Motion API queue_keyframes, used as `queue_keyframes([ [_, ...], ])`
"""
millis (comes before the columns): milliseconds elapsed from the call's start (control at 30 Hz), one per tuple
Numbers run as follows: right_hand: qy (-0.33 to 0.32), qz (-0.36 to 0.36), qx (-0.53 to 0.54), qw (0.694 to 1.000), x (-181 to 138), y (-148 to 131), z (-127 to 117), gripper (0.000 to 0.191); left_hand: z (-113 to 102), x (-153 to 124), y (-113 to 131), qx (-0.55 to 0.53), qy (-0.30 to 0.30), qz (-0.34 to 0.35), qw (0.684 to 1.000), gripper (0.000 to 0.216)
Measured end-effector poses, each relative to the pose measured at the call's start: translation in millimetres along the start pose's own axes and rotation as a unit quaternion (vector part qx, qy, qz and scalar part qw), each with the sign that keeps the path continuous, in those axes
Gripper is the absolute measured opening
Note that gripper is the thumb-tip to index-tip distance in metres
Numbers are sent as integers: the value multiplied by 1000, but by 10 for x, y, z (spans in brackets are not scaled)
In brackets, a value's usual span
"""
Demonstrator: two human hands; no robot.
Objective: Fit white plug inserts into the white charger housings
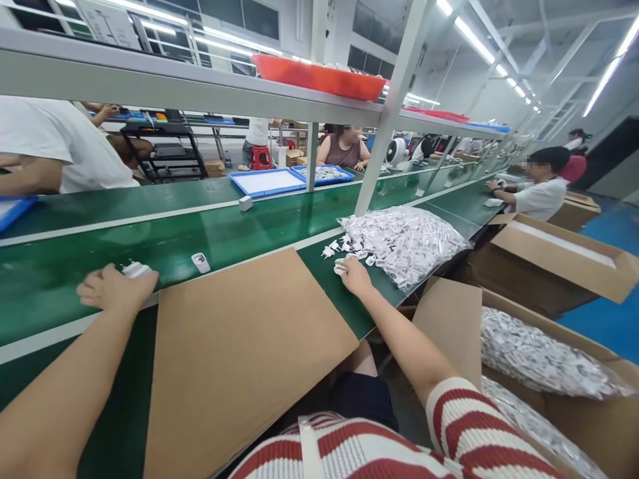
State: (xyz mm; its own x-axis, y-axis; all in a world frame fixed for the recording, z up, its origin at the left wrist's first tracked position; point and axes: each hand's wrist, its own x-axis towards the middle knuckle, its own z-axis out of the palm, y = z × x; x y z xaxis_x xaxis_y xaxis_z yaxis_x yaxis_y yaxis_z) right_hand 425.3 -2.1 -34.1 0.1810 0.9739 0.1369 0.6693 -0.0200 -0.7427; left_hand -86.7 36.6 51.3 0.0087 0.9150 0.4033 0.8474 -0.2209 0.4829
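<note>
My left hand (118,287) is over the green conveyor belt at the left, its thumb and fingers around a white plug adapter (136,269) with metal pins pointing up and left. Another white adapter (200,262) lies on the belt to the right of that hand. My right hand (357,277) pinches a small white plastic plug piece (340,267) above the green tabletop. Just beyond its fingers lie several loose white plug pieces (330,249). They spill from a clear plastic bag (407,241) filled with similar white pieces.
A flat cardboard sheet (239,359) lies before me, between my arms. Open cartons (554,426) with bagged white parts stand at my right. A shelf post (384,133) rises beyond the bag. Blue trays (269,183) and a white adapter (245,203) are across the belt. Other people sit nearby.
</note>
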Motion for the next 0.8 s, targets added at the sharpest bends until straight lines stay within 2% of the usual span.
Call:
queue_keyframes([
  [33,4,4,36,999,-43,6,3,35,34,-15,18,23,66,-26,997,59],
  [67,7,9,74,997,-88,1,14,39,72,-18,35,44,104,-26,993,67],
  [100,8,15,112,994,-138,-16,32,43,112,-7,48,61,104,0,993,73],
  [167,10,27,183,983,-252,-86,76,53,191,63,48,79,19,87,993,70],
  [200,11,31,210,977,-316,-136,95,55,227,120,33,80,-28,108,991,65],
  [267,1,48,276,960,-451,-247,113,56,279,255,-26,67,-90,88,990,56],
  [367,-36,79,387,918,-634,-396,77,52,297,444,-128,39,-139,32,989,56],
  [500,-46,79,452,887,-775,-497,-23,53,269,499,-98,40,-139,23,989,67],
  [600,-80,88,491,863,-812,-523,-50,56,294,327,151,60,-117,61,989,70],
  [700,-123,79,516,844,-834,-534,-8,51,379,-12,552,59,-113,86,988,59],
  [800,-119,68,492,860,-868,-533,79,55,502,-454,961,11,-148,98,984,49],
])
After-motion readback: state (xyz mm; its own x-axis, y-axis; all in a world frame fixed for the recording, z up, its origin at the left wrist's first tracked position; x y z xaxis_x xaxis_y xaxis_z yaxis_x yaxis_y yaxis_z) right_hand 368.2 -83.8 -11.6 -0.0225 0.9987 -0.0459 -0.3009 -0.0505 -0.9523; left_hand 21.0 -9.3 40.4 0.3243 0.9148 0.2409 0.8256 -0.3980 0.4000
